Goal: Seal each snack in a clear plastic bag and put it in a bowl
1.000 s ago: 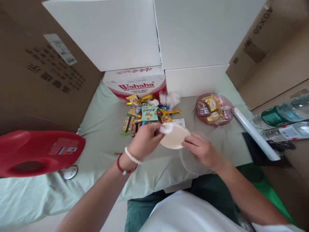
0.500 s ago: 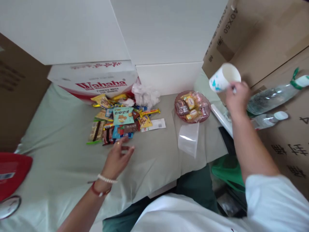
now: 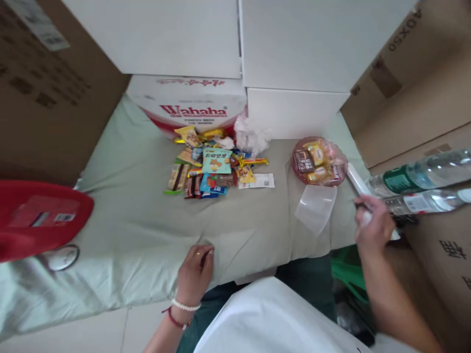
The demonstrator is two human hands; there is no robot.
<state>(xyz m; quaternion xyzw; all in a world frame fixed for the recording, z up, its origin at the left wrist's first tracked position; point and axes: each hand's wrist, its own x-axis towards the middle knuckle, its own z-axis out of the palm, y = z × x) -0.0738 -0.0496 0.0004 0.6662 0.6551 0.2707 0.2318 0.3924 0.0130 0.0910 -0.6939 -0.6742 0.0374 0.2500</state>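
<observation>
My left hand (image 3: 195, 274) rests knuckles-up on the pale green cloth (image 3: 140, 230) near its front edge, fingers curled together with nothing in them. My right hand (image 3: 373, 226) is at the cloth's right edge, fingers curled at the near end of a white roll (image 3: 357, 180); whether it grips anything is hidden. A clear plastic cup (image 3: 315, 208) lies on its side just left of that hand. Behind it sits a pink plate of wrapped snacks (image 3: 319, 161). A pile of loose snack packets (image 3: 211, 166) lies in the middle.
A Wahaha carton (image 3: 191, 105) and white boxes (image 3: 294, 49) stand at the back, cardboard boxes (image 3: 44, 88) on both sides. Two water bottles (image 3: 419, 174) lie at right, a red container (image 3: 37, 215) at left. A green bag (image 3: 346, 274) is below the table edge.
My right hand came down from holding a paper cup up high to the table's right edge; the cup is out of sight. My left hand drew back to the front edge.
</observation>
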